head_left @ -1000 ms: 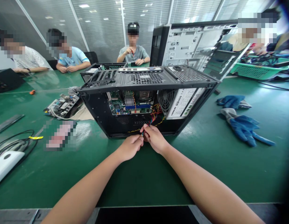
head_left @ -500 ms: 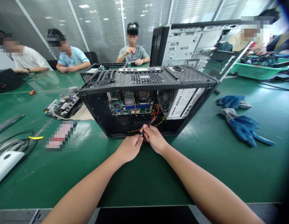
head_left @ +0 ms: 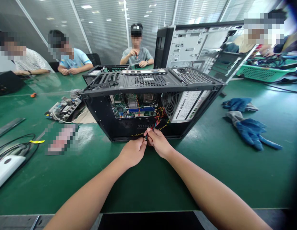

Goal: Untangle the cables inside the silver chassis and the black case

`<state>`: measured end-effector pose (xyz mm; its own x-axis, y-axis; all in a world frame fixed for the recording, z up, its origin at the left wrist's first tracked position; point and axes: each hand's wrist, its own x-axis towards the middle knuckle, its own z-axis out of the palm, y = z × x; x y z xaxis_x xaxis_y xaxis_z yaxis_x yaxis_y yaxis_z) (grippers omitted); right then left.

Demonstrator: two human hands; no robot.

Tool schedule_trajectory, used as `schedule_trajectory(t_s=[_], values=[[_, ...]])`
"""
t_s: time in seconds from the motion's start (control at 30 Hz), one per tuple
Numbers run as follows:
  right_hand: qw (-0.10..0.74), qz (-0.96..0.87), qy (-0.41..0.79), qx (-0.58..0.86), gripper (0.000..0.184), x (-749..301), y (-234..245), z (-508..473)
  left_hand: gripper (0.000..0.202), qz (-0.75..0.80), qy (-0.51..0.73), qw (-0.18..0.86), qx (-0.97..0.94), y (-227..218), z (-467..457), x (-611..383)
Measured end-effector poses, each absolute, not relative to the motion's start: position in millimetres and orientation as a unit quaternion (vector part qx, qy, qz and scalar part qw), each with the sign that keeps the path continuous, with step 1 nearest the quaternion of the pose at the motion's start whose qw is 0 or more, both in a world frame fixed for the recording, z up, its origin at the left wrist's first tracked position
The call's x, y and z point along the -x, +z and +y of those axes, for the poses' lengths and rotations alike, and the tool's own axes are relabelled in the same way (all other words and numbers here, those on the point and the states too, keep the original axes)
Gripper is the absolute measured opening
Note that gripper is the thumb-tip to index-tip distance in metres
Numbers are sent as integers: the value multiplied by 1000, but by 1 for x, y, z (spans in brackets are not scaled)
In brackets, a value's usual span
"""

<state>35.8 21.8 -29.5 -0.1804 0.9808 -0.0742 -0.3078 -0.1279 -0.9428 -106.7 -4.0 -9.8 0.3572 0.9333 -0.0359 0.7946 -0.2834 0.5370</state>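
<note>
An open black computer case lies on its side on the green table. Inside it show a green motherboard and a power supply with a fan grille. A bundle of coloured cables runs from the power supply down to the case's front edge. There my right hand is closed round the cables. Close beside it, my left hand pinches the end of the same cables, fingertips nearly touching those of the right. What the cables end in is hidden by the fingers.
Blue work gloves lie on the right. On the left are loose circuit parts, a blurred flat pinkish item and black cables. Behind stand another case and a green basket. Several people sit around the table.
</note>
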Motion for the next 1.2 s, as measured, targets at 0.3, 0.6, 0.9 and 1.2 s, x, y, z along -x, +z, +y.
schedule_trajectory(t_s=[0.3,0.6,0.9,1.2], values=[[505,-429,637,394,37,-36,-31,23,26,549,144,237,-789,-11,-4,107],[494,-425,646,398,40,-37,-30,22,30,526,176,359,-750,-4,-2,107],[491,-415,654,399,43,-37,-28,22,29,529,177,355,-750,-7,-1,107],[487,-418,653,401,44,-37,-27,21,31,525,172,367,-748,-7,-1,108]])
